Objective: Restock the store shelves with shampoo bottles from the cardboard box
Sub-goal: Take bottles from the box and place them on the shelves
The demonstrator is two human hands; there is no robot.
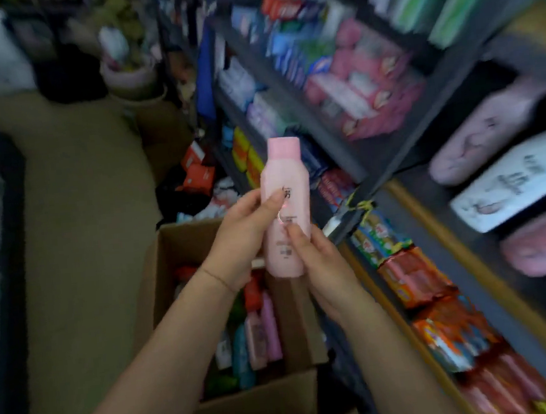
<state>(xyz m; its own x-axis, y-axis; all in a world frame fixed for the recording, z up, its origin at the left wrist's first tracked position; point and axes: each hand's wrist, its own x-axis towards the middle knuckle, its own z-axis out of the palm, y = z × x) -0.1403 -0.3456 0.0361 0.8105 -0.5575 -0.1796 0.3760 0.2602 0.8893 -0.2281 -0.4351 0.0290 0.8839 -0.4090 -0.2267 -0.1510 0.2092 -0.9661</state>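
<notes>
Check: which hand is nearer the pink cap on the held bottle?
Left. The left hand grips the bottle mid-body, just below the cap; the right hand holds its lower end, farther down.

**Aisle surroundings, head view**

Beige floor (pixel 78 224) is running up the left side of the aisle. Dark metal shelving (pixel 392 150) is standing along the right, carrying blurred colourful packets (pixel 416 276) and pink packs (pixel 370 89). Dim, soft light is falling throughout; far end is blurring out

Dim, soft light; edges smeared with blur and wide-angle bending.
</notes>
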